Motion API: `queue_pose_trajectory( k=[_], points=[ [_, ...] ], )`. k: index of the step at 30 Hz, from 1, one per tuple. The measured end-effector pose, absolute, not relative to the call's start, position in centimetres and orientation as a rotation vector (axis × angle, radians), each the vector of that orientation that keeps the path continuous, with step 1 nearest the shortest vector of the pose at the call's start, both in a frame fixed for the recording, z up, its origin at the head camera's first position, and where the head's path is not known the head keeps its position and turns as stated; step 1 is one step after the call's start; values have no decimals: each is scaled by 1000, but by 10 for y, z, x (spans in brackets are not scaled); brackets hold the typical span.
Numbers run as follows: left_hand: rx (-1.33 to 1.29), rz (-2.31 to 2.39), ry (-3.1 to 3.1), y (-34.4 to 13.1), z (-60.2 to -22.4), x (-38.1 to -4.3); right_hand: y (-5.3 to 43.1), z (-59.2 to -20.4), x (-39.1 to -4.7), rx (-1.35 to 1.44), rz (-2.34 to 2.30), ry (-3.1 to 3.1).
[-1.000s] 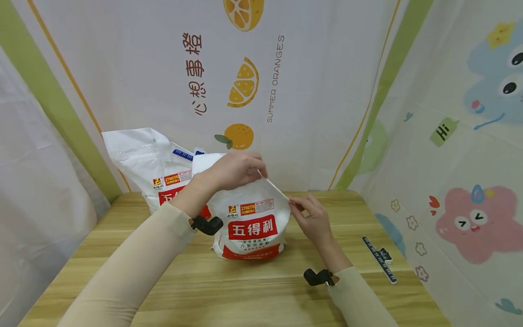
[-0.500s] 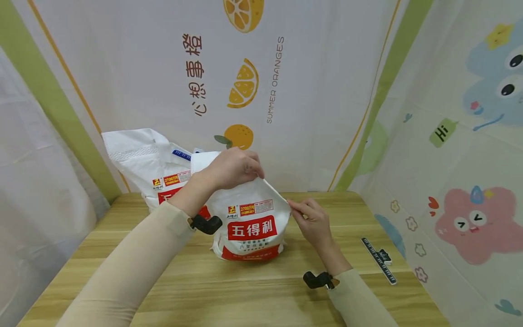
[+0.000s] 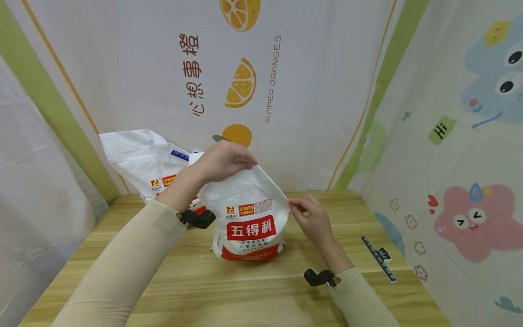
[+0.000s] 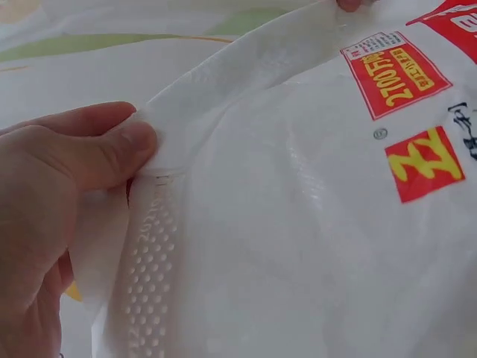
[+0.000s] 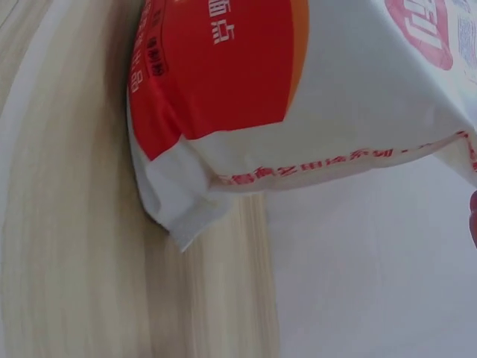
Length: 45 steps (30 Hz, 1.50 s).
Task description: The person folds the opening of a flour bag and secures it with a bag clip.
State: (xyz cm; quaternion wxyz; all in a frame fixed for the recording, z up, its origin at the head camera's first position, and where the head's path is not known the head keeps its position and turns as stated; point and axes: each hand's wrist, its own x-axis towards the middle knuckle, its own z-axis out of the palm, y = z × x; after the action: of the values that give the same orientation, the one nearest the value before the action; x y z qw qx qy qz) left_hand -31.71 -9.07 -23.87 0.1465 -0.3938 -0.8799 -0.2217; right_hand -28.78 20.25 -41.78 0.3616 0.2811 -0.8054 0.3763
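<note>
A white flour bag with red labels [image 3: 251,229] stands upright on the table, its top edge stretched on a slant between both hands. My left hand [image 3: 226,160] pinches the higher part of that edge. In the left wrist view, the thumb of the left hand [image 4: 82,160] presses on the folded rim beside a dotted strip on the bag [image 4: 253,216]. Lower down, my right hand [image 3: 313,220] pinches the bag's right top corner between thumb and fingers. The right wrist view shows the bag's side [image 5: 350,97] and only a fingertip of the right hand [image 5: 474,220].
Behind and to the left stands a second flour bag [image 3: 136,156], its top held by a blue-patterned clip [image 3: 180,155]. A black-and-white clip with a long bar [image 3: 379,259] lies at the right of the wooden table [image 3: 229,290]. Printed curtains enclose the back and sides.
My left hand has moved slightly up and left, drawing the bag's top edge from a slight sag to a straighter line. The right hand stays at its corner.
</note>
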Motion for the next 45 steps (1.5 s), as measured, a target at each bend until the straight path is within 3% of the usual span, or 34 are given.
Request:
queue_pose_trajectory(
  k=[18, 27, 45],
  points=[
    [-983, -578, -2576, -92, -233, -318, 203, -421, -288, 724, 980, -2097],
    [-1211, -244, -2540, -69, -230, -314, 201, -418, -289, 702, 1030, -2108],
    [-1292, -341, -2433, -73, -241, -318, 195, -416, -292, 743, 1000, -2031]
  ],
)
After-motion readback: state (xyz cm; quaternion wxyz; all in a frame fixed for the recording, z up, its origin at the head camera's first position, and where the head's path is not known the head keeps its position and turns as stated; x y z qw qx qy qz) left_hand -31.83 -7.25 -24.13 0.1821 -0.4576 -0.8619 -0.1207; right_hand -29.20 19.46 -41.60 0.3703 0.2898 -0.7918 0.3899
